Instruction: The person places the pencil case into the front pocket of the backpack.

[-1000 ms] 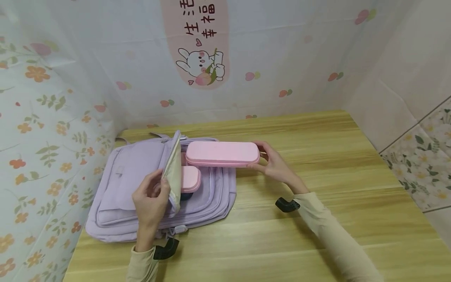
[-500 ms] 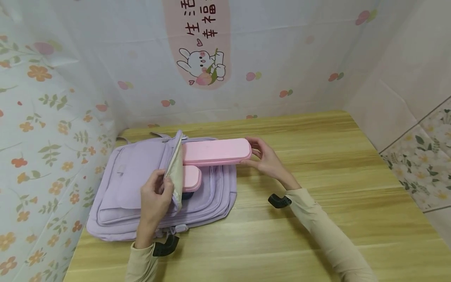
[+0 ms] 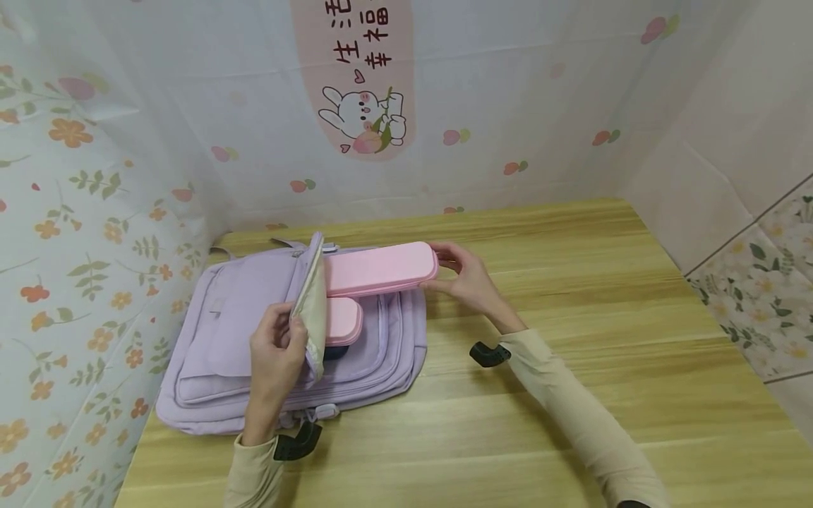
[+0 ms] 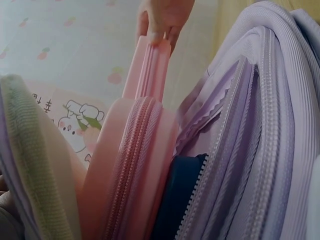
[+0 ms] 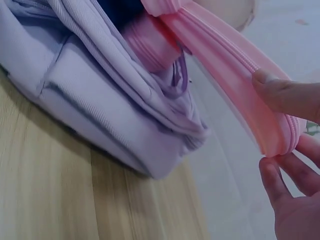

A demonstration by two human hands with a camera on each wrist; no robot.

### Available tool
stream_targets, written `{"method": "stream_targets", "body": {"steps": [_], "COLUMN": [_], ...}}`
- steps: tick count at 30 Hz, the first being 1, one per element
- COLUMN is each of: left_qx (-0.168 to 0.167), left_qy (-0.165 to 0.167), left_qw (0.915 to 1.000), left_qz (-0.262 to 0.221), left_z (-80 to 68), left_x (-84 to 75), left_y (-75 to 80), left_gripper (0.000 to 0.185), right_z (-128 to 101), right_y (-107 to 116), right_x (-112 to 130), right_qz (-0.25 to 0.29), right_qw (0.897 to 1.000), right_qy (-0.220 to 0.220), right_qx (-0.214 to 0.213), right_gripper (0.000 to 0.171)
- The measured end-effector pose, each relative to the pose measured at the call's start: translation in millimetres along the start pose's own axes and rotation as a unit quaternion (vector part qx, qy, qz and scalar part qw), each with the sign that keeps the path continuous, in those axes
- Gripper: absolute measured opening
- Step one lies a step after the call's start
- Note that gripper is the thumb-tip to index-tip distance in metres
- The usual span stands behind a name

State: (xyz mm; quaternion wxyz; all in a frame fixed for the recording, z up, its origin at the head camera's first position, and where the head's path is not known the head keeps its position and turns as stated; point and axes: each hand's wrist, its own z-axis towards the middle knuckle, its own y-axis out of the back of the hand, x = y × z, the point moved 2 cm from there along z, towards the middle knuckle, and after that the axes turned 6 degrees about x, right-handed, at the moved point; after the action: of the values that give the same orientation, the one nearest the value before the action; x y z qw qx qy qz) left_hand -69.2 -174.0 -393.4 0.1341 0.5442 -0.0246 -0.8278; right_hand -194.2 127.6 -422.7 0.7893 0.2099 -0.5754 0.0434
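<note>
A lavender backpack [image 3: 238, 303] lies on the table at left, its pocket unzipped. My left hand [image 3: 274, 353] pinches the edge of the cream-lined pocket flap [image 3: 312, 321] and holds it up. The right hand [image 3: 468, 283] grips the right end of a long pink zippered pencil case [image 3: 381, 268], thumb along its side in the right wrist view. Its left end is hidden behind the flap. Below it, a second pink zippered case [image 3: 344, 321] sticks out of the pocket. Beside that case, a dark blue object [image 4: 177, 187] sits in the pocket, mostly hidden.
The wood-grain table [image 3: 540, 395] extends to the right and in front of the backpack. A printed cloth with a rabbit picture [image 3: 362, 116] hangs behind it, and a floral cloth [image 3: 82, 282] hangs at left. A lavender buckle [image 3: 325, 411] lies at the bag's near side.
My right hand has moved left with the long pink pencil case, whose left end has slid behind the flap into the pocket opening. The left hand keeps the flap raised, shifting only slightly.
</note>
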Motion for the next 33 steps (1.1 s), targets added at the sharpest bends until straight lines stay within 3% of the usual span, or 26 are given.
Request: {"method": "stream_targets", "body": {"steps": [8,14,19,22,28,33], "left_qx": [0.003,0.009,0.021,0.026,0.038,0.05], "left_qy": [-0.008,-0.006,0.0,0.002,-0.018,-0.043], "left_qw": [0.9998,0.9999,0.9998,0.9997,0.999,0.9974], "left_qz": [0.015,0.013,-0.001,-0.005,0.012,0.03], "left_z": [0.7,1.1,1.8,2.5,3.8,6.0], "left_x": [2.7,3.0,2.8,3.1,4.6,5.9], "left_y": [0.8,0.5,-1.4,-2.4,-2.5,-3.7], "left_gripper": [0.018,0.017,0.018,0.018,0.015,0.016], "right_z": [7,9,10,12,16,21], "right_y": [-28,-45,-57,-61,-63,-70], "right_x": [2,3,6,5,-3,-2], "right_qz": [0.002,-0.034,-0.032,-0.013,0.092,0.104], "right_qw": [1.0,0.999,0.999,1.0,0.992,0.99], "right_qy": [0.023,0.007,-0.013,-0.016,-0.033,-0.042], "right_qx": [-0.001,-0.007,0.005,0.022,0.079,0.083], "right_gripper": [0.071,0.069,0.07,0.071,0.059,0.052]}}
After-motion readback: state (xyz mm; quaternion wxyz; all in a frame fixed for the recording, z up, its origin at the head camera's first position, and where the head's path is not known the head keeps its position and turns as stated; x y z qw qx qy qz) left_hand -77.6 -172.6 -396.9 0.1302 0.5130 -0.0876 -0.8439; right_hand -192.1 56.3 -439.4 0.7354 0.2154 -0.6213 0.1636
